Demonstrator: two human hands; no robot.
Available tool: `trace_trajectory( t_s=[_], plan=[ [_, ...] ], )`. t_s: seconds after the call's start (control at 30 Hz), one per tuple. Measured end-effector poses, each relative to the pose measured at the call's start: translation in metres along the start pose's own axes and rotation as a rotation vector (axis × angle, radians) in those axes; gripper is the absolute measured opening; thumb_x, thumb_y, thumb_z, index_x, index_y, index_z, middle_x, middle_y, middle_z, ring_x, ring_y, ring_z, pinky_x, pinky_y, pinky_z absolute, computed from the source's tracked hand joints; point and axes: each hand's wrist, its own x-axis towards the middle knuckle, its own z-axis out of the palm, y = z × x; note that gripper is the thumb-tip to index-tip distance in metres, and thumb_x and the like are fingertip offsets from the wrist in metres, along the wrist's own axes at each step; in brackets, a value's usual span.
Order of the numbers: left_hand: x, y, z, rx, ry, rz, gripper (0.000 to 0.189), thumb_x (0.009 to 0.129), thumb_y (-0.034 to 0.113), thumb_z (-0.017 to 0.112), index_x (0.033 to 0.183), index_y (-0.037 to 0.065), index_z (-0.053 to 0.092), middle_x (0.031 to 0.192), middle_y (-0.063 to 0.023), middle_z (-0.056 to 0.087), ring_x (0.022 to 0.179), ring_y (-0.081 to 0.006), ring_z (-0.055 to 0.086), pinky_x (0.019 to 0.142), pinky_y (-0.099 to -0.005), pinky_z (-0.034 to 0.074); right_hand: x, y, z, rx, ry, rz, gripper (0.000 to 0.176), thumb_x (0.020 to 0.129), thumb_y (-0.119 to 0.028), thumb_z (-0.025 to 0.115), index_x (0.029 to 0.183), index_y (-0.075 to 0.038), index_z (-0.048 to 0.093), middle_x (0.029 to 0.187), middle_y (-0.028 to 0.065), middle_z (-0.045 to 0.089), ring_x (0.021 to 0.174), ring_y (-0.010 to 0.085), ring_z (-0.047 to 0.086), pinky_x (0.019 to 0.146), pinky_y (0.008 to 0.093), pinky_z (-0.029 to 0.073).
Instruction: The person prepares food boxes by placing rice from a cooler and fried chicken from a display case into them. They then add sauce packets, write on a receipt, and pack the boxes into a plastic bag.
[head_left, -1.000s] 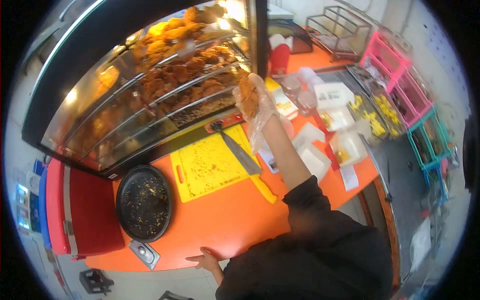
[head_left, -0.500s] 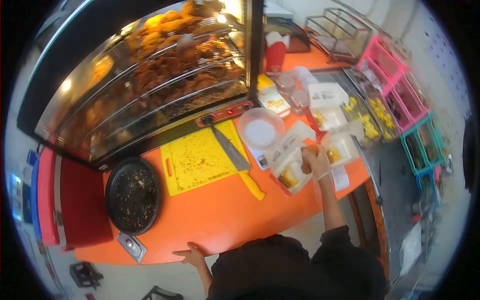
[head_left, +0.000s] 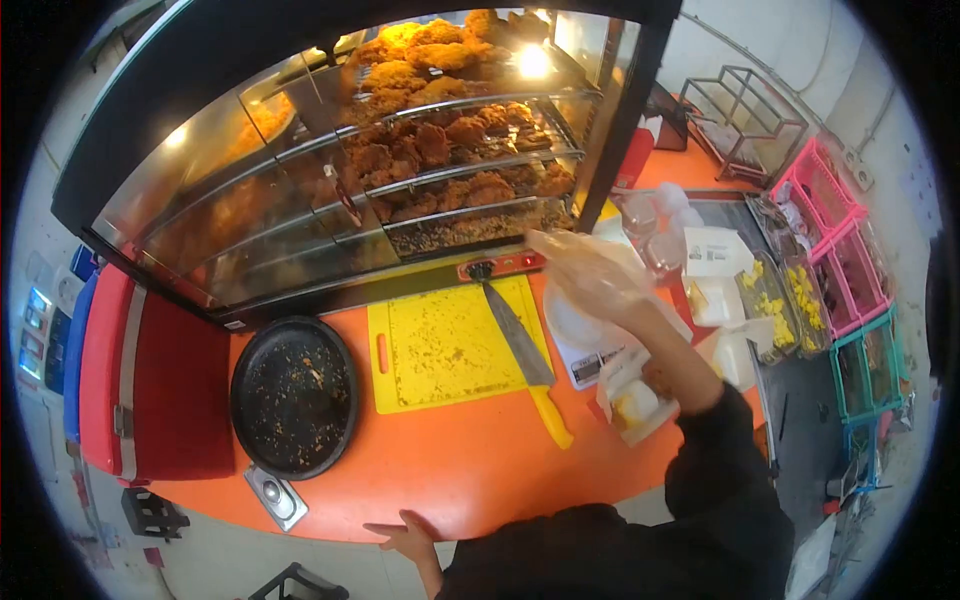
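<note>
My right hand [head_left: 590, 275], in a clear plastic glove and slightly blurred, is raised over a round clear bowl [head_left: 572, 322] beside the cabinet's lower edge. Its fingers are stretched out, with nothing visible in them. Below the forearm, an open paper box [head_left: 632, 432] holds rice [head_left: 636, 402] and a brown piece, partly covered by the arm. My left hand [head_left: 410, 540] is bare and touches the orange table's [head_left: 400, 480] front edge, fingers spread and empty. A big knife [head_left: 518, 335] with a yellow handle lies across the yellow cutting board [head_left: 430, 350].
A glass cabinet [head_left: 480, 155] of fried pieces stands behind the board. At left are a round black tray [head_left: 295, 395], a small metal holder [head_left: 277, 497] and a red box [head_left: 170, 380]. More open boxes [head_left: 716, 255] and pink baskets [head_left: 850, 260] are at right.
My right hand has left the brown piece in the box and moved up and left towards the cabinet. The view has shifted, bringing more of the cabinet into sight. My left hand stays at the table edge.
</note>
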Motion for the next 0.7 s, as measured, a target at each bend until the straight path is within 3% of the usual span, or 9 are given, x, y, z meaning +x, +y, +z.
trace_trajectory(
  t_s=[0.07, 0.17, 0.23, 0.27, 0.33, 0.37, 0.4, 0.6, 0.7],
  plan=[
    [0.001, 0.003, 0.001, 0.009, -0.002, -0.014, 0.093, 0.082, 0.058, 0.042, 0.138, 0.009, -0.014, 0.115, -0.0560, 0.012, 0.100, -0.0606, 0.041, 0.085, -0.0487, 0.040, 0.078, 0.017, 0.061, -0.216, 0.281, 0.085, 0.025, 0.084, -0.016, 0.043, 0.106, -0.010, 0.054, 0.103, 0.0077, 0.060, 0.085, 0.0235, 0.061, 0.072, 0.0363, 0.049],
    [-0.005, 0.010, -0.002, -0.051, 0.016, -0.035, 0.087, 0.083, 0.037, 0.048, 0.139, 0.006, -0.012, 0.119, -0.0531, 0.014, 0.107, -0.0551, 0.039, 0.092, -0.0452, 0.035, 0.165, 0.059, 0.086, -0.252, -0.027, 0.282, 0.026, 0.085, -0.017, 0.038, 0.102, -0.010, 0.056, 0.101, 0.0107, 0.061, 0.085, 0.0239, 0.061, 0.073, 0.0362, 0.049],
    [-0.004, 0.005, 0.000, -0.059, 0.031, 0.003, 0.088, 0.083, 0.040, 0.047, 0.139, 0.006, -0.011, 0.116, -0.0534, 0.015, 0.102, -0.0558, 0.041, 0.089, -0.0468, 0.036, 0.198, 0.100, 0.117, -0.049, -0.386, 0.413, 0.027, 0.085, -0.018, 0.036, 0.099, -0.009, 0.057, 0.099, 0.0121, 0.061, 0.085, 0.0247, 0.060, 0.073, 0.0369, 0.047],
    [-0.002, 0.002, 0.001, -0.065, 0.039, 0.046, 0.088, 0.082, 0.044, 0.046, 0.139, 0.006, -0.010, 0.114, -0.0538, 0.016, 0.097, -0.0565, 0.043, 0.086, -0.0484, 0.037, 0.208, 0.110, 0.128, -0.044, -0.386, 0.411, 0.027, 0.085, -0.018, 0.036, 0.099, -0.009, 0.057, 0.099, 0.0121, 0.061, 0.085, 0.0247, 0.060, 0.073, 0.0369, 0.047],
    [-0.001, 0.007, 0.000, -0.044, 0.048, 0.052, 0.087, 0.083, 0.043, 0.045, 0.139, 0.005, -0.010, 0.113, -0.0530, 0.017, 0.097, -0.0555, 0.044, 0.084, -0.0487, 0.038, 0.218, 0.129, 0.149, 0.143, -0.147, 0.429, 0.023, 0.080, -0.021, 0.051, 0.095, -0.008, 0.063, 0.088, 0.0148, 0.064, 0.083, 0.0304, 0.061, 0.072, 0.0396, 0.048],
    [-0.004, 0.021, -0.006, -0.058, 0.015, -0.006, 0.087, 0.082, 0.039, 0.046, 0.139, 0.005, -0.010, 0.117, -0.0525, 0.015, 0.097, -0.0538, 0.045, 0.085, -0.0475, 0.039, 0.215, 0.127, 0.158, -0.243, -0.003, 0.374, 0.021, 0.083, -0.018, 0.043, 0.093, -0.007, 0.059, 0.095, 0.0106, 0.062, 0.083, 0.0208, 0.056, 0.069, 0.0349, 0.043],
    [-0.006, 0.027, -0.010, -0.070, -0.020, -0.063, 0.086, 0.081, 0.035, 0.047, 0.138, 0.004, -0.010, 0.120, -0.0521, 0.012, 0.098, -0.0521, 0.045, 0.086, -0.0464, 0.039, 0.214, 0.128, 0.163, -0.242, -0.011, 0.377, 0.021, 0.083, -0.018, 0.043, 0.093, -0.007, 0.059, 0.095, 0.0106, 0.062, 0.083, 0.0208, 0.056, 0.069, 0.0349, 0.043],
    [-0.008, 0.028, -0.009, -0.088, -0.007, -0.037, 0.087, 0.082, 0.042, 0.045, 0.139, 0.004, -0.010, 0.115, -0.0510, 0.018, 0.095, -0.0537, 0.046, 0.081, -0.0472, 0.040, 0.207, 0.112, 0.161, 0.773, 0.328, 0.519, 0.011, 0.082, -0.015, 0.052, 0.082, -0.008, 0.060, 0.082, 0.0077, 0.060, 0.071, 0.0174, 0.056, 0.062, 0.0320, 0.044],
    [-0.006, 0.020, -0.006, -0.086, 0.020, 0.016, 0.088, 0.082, 0.043, 0.044, 0.138, 0.004, -0.011, 0.116, -0.0511, 0.017, 0.094, -0.0537, 0.047, 0.081, -0.0465, 0.041, 0.232, 0.186, 0.261, 1.513, 0.280, -0.252, 0.006, 0.083, -0.010, 0.050, 0.081, -0.008, 0.056, 0.075, 0.0059, 0.055, 0.064, 0.0137, 0.050, 0.059, 0.0280, 0.042]
  ],
)
